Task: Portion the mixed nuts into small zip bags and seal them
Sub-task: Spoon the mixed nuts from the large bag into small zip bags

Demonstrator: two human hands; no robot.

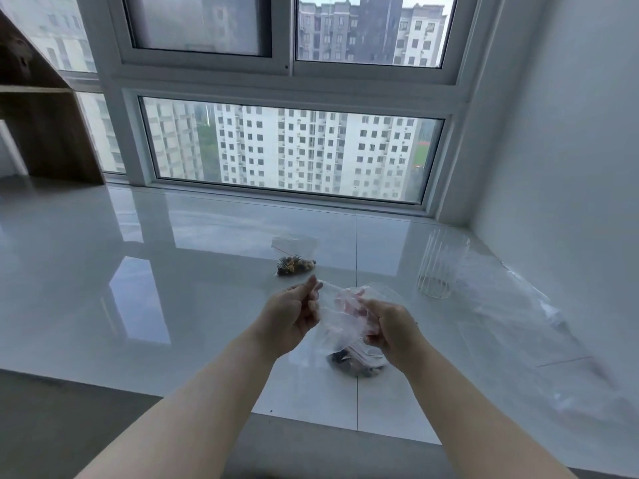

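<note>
A clear zip bag (340, 323) hangs between both hands above the white sill (173, 271), with dark mixed nuts (356, 364) gathered in its bottom. My left hand (294, 316) pinches the bag's top left edge. My right hand (387, 326) grips the top right part of the bag, fingers curled into the plastic. A second small zip bag with nuts (295, 262) lies flat on the sill farther back, apart from both hands.
A ribbed clear glass (441, 266) stands to the right of the hands. Loose clear plastic bags (539, 326) lie along the right wall. A window runs across the back, and a wooden shelf unit (41, 126) stands at the far left.
</note>
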